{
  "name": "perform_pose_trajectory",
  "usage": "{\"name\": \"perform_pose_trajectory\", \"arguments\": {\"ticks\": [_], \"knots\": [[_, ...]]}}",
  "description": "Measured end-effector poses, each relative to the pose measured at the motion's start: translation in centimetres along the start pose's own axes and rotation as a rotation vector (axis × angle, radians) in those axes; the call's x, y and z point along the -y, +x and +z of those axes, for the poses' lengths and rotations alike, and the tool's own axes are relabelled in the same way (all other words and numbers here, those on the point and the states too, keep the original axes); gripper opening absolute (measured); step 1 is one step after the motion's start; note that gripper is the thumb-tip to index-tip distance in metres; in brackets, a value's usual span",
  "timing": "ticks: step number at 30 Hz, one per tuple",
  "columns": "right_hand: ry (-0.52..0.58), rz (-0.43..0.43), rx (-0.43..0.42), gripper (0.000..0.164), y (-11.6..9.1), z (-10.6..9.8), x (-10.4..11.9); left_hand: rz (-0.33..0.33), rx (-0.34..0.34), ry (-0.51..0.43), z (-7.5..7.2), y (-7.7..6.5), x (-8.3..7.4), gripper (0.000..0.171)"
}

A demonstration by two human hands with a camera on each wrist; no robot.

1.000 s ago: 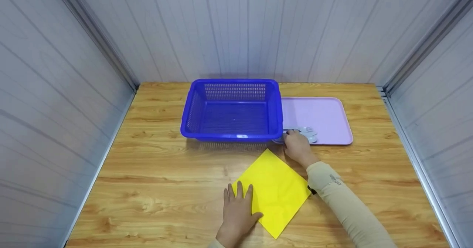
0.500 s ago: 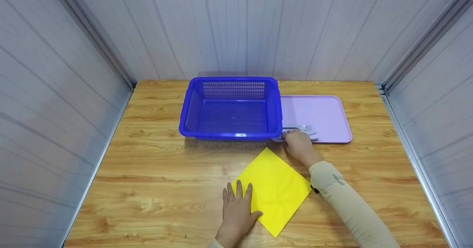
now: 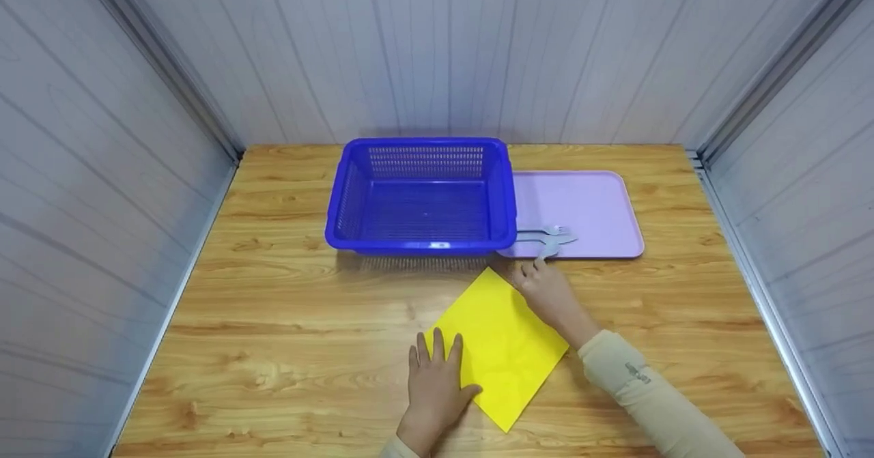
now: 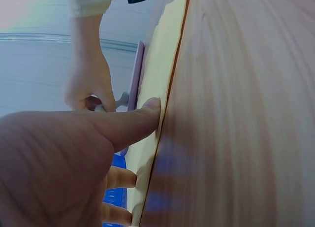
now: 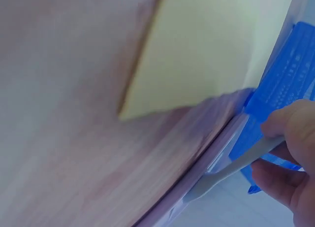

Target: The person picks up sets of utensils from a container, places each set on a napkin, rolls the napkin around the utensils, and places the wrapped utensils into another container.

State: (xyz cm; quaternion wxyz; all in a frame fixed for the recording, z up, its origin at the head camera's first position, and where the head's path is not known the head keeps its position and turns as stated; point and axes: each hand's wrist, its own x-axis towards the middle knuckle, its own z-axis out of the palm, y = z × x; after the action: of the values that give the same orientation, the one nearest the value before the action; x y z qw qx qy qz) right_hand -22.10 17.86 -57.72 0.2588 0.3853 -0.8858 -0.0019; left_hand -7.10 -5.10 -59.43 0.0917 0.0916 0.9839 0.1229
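Note:
My left hand (image 3: 435, 386) lies with fingers spread over the left edge of a yellow folded napkin (image 3: 505, 349), its thumb (image 4: 152, 105) pressing near the edge in the left wrist view. My right hand (image 3: 548, 294) pinches the handle of a grey spoon (image 5: 231, 169) between thumb and fingers, just beyond the napkin's far right edge. The spoon's bowl end points toward the pink tray (image 3: 601, 205), overlapping its near rim in the head view. A fork (image 3: 556, 231) and a knife (image 3: 567, 239) lie on the tray, their handles partly hidden by the blue basket.
The blue plastic basket (image 3: 423, 245) stands at the back middle of the wooden table (image 3: 287, 294), covering the tray's left side. Pale panel walls (image 3: 437, 55) close in the back and both sides.
My right hand has drawn back toward me from the tray, bringing the spoon off the other cutlery. My left hand stays on the napkin. The head view has shifted slightly.

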Motion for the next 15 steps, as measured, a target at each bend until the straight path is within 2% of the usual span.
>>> {"name": "perform_pose_trajectory", "arguments": {"ticks": [9, 13, 15], "knots": [[-0.042, 0.005, -0.079, 0.034, -1.6, -2.8, 4.1, -0.021, 0.044, 0.021, 0.2, 0.1, 0.1, 0.093], [-0.010, -0.010, -0.084, 0.050, -1.3, -3.8, 6.5, -0.024, 0.039, 0.025, 0.2, 0.0, 0.1, 0.092], [0.013, -0.013, -0.072, 0.050, -1.0, -3.9, 7.7, -0.023, 0.030, 0.032, 0.2, 0.0, 0.0, 0.092]]}}
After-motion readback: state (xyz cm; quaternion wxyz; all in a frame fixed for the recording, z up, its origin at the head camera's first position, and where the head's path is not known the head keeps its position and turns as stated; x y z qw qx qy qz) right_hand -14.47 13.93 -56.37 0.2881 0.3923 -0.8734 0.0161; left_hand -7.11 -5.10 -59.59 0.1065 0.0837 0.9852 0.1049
